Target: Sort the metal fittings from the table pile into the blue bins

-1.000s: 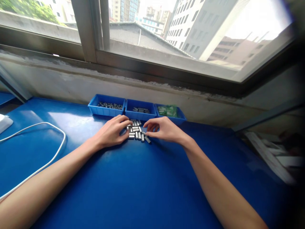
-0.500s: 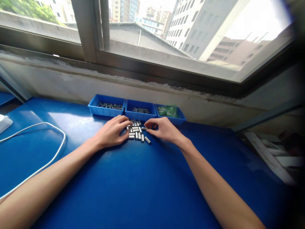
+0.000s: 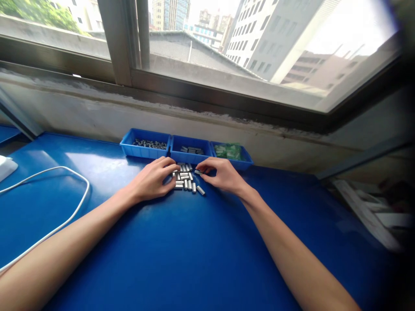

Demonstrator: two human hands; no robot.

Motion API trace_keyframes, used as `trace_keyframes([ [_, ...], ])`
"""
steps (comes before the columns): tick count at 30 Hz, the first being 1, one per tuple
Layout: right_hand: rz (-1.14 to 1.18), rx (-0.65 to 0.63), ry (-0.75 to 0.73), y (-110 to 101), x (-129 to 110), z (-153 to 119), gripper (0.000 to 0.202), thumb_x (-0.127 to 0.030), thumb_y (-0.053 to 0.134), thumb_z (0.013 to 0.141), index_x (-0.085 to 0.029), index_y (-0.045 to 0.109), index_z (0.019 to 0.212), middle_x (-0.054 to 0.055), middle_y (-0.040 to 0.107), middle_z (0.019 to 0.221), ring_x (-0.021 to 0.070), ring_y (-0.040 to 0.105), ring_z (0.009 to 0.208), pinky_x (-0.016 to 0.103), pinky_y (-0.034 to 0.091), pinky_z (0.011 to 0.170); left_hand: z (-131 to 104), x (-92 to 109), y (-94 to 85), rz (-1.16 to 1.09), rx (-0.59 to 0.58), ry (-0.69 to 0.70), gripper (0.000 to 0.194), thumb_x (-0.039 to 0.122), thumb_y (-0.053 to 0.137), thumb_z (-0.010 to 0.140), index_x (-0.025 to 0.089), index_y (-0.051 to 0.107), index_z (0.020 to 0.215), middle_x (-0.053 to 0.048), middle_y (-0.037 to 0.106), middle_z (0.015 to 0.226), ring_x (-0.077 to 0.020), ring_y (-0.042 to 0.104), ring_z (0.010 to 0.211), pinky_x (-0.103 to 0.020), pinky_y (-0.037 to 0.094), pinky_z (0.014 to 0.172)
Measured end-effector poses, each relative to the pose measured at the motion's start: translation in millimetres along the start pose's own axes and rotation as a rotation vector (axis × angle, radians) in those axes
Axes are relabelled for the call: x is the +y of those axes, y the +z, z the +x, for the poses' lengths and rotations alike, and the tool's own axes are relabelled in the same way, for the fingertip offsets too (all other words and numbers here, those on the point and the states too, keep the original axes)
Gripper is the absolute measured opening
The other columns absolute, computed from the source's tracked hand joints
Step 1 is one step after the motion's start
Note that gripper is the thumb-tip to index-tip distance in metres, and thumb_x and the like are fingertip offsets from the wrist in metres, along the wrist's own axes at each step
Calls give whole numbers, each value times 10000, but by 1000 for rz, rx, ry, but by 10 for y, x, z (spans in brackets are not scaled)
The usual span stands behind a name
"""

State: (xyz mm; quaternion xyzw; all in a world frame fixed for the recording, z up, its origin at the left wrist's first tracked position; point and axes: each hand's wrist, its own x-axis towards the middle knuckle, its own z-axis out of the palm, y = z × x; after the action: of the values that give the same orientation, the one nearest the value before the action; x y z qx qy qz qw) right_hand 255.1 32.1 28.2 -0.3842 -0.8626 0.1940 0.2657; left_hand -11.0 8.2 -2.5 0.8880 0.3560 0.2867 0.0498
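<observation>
Sound handling, it was judged, called for taking 1 piece at a time, holding it level and moving it low, so that neighbouring pieces were not knocked askew. At the centre of the frame, the bare right hand [image 3: 220, 175] had a short silver metal bar [image 3: 197, 172] pinched between thumb and fingers, the gap closed to about the bar's thickness, just right of a cluster of similar silver metal bars [image 3: 185, 176] on the smooth blue tabletop [image 3: 181, 246]. The bare left hand [image 3: 155, 178] was half-curled at the cluster's left edge, thumb and fingers parted; whether it gripped anything could not be told.
</observation>
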Motion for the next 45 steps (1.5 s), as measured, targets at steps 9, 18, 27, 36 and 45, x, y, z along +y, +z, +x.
trace_keyframes([
  [9,-55,317,-119,-20,-99,27,135,-129,656,864,-205,739,937,57,729,958,184,705,822,315,590,780,-4,3,1,-2,1,0,284,205,539,922,157,645,1182,-114,646,1193,-260,608,1092,-395,524,974],
  [18,-171,591,-49,-55,-67,38,126,-166,622,897,-221,733,920,69,748,1016,216,718,884,363,582,847,-4,-4,1,0,-2,1,276,216,534,932,151,647,1175,-120,644,1193,-262,605,1096,-398,525,973],
  [27,58,-332,113,-264,-302,-8,167,-302,768,765,-183,706,864,1,705,751,140,649,676,229,500,617,-7,-5,4,3,0,-1,275,219,539,929,156,646,1174,-119,646,1188,-264,609,1091,-401,526,966],
  [36,-53,-228,135,-147,-119,-3,160,-143,672,751,-176,712,902,15,713,765,139,654,686,228,505,653,-9,-2,5,1,-11,-3,267,223,528,933,169,643,1168,-113,644,1184,-261,600,1088,-401,524,966],
  [45,-10,167,-66,-72,-103,20,104,-165,665,826,-199,707,914,51,743,918,179,703,771,309,589,737,-3,0,3,-9,9,-1,274,220,537,926,194,642,1177,-106,651,1193,-260,612,1102,-397,530,969],
])
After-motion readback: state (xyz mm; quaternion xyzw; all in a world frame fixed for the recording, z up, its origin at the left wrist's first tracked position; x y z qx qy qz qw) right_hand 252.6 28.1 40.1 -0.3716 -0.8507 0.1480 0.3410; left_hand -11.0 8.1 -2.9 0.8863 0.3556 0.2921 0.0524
